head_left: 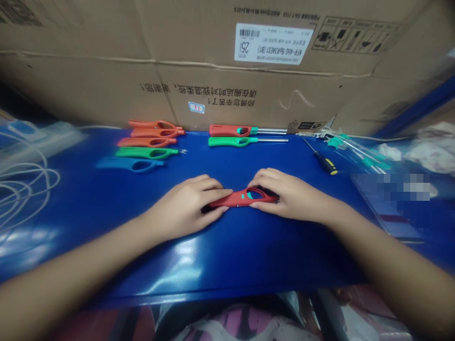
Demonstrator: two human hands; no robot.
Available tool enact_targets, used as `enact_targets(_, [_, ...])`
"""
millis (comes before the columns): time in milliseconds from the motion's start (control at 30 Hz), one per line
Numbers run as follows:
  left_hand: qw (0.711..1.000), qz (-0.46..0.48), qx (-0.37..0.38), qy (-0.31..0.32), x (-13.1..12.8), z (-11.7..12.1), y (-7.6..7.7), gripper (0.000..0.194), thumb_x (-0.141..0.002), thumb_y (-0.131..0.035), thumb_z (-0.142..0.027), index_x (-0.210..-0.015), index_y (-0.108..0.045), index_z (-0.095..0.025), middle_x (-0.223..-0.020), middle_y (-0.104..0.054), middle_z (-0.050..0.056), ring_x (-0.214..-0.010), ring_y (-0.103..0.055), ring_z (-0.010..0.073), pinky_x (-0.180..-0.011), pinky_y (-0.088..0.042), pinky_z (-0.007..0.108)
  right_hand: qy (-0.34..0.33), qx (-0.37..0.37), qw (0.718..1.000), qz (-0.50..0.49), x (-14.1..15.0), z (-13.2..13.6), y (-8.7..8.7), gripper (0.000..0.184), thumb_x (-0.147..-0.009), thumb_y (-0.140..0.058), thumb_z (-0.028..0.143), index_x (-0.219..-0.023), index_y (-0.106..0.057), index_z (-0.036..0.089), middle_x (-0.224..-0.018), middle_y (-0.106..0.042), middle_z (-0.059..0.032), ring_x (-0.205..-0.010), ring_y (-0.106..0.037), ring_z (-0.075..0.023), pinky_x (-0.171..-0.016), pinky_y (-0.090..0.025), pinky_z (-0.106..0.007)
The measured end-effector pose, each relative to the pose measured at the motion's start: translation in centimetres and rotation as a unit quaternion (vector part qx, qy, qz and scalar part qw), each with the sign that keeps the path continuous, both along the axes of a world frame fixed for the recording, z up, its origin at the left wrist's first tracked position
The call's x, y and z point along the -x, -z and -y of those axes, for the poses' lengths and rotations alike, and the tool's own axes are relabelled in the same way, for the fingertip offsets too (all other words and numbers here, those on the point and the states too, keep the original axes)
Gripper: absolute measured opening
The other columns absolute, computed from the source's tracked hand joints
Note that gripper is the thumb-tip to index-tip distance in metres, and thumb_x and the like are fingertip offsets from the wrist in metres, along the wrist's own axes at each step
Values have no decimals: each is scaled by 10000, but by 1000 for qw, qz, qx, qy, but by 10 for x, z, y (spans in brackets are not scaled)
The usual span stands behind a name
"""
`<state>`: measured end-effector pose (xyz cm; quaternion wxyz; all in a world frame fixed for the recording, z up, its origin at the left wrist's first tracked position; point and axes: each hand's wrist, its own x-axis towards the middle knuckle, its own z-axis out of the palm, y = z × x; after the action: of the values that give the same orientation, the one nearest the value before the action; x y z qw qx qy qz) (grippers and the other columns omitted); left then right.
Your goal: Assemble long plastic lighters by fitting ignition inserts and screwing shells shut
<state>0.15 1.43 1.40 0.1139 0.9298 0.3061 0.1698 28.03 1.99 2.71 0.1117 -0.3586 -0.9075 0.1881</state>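
Note:
Between my hands, low over the blue tabletop [149, 227], is a red lighter body [236, 199] with a teal trigger showing in its oval opening. My left hand [190, 203] is closed around its left end, thumb and fingers pinching it. My right hand [284, 192] grips the end with the trigger opening; its fingers cover the tip there. Beyond my hands lie a red lighter [227, 130] and a green lighter [227, 141], both with metal tubes pointing right.
Back left lie several lighter bodies: orange, a green one [142, 152] and a blue one [137, 164]. A screwdriver [325, 162] lies right of centre, near a bag of metal tubes [359, 151]. White cables [24, 184] coil at left. A cardboard box [199, 42] walls off the back.

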Motion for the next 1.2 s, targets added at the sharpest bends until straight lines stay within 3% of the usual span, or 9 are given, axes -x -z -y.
enact_targets(1200, [999, -25, -28, 0, 1, 1, -1, 279, -972, -592, -305, -1214, -703, -220, -1105, -704, 70, -972, -643, 218, -835, -534, 349, -11, -39, 998, 40, 4, 2, -1, 251, -935, -636, 347, -1129, -619, 188, -1095, -646, -91, -983, -594, -237, -814, -486, -357])
